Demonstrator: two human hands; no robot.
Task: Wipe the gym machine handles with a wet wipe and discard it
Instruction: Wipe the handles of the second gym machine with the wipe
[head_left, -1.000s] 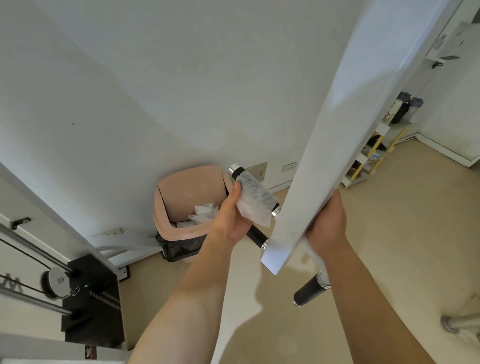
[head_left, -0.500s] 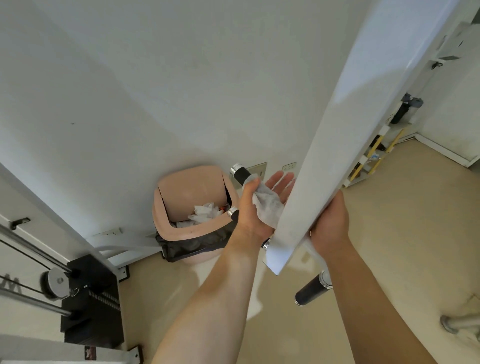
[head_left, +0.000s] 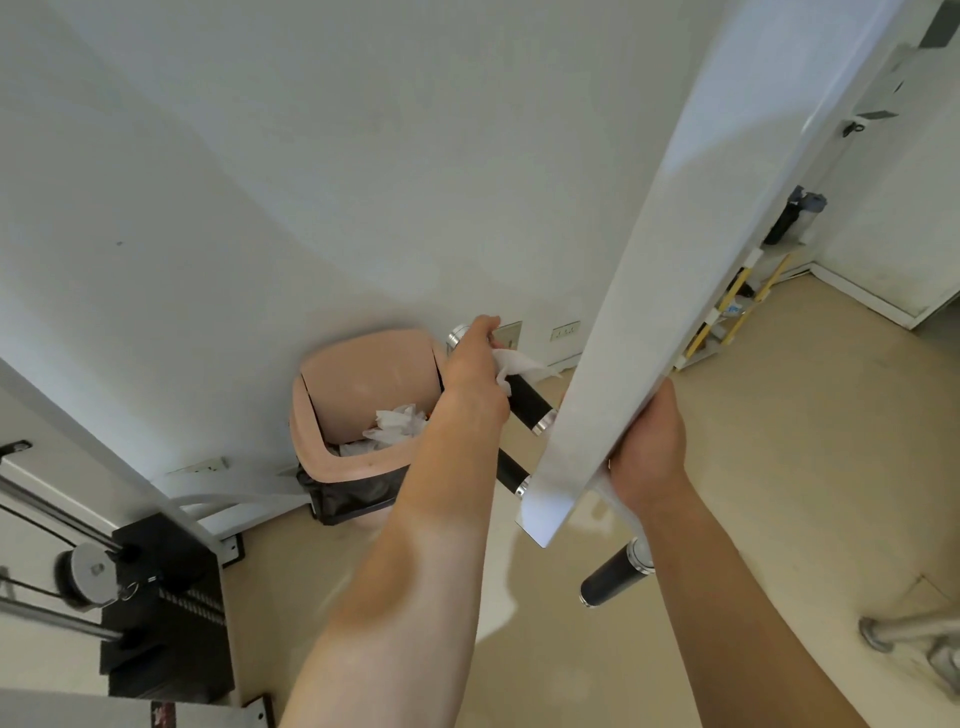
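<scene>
My left hand (head_left: 475, 371) is wrapped over the far end of the upper black handle (head_left: 527, 402), with a white wet wipe (head_left: 517, 364) bunched between palm and grip. A second black handle (head_left: 511, 473) juts out just below it. My right hand (head_left: 649, 447) grips the lower edge of the white machine arm (head_left: 675, 270), its fingers hidden behind the arm. On the near side another black handle (head_left: 613, 574) points down and left. A pink bin (head_left: 358, 374) holding crumpled white wipes stands on the floor behind my left arm.
A black weight stack (head_left: 161, 603) with pulley and cables fills the lower left. White wall with outlets lies behind the bin. A small shelf (head_left: 737, 306) with bottles stands at the right wall. A metal foot (head_left: 893, 634) rests on the beige floor at lower right.
My left hand opened, then moved up along the upper handle to its far end and closed over it with the wipe. The right hand kept its hold.
</scene>
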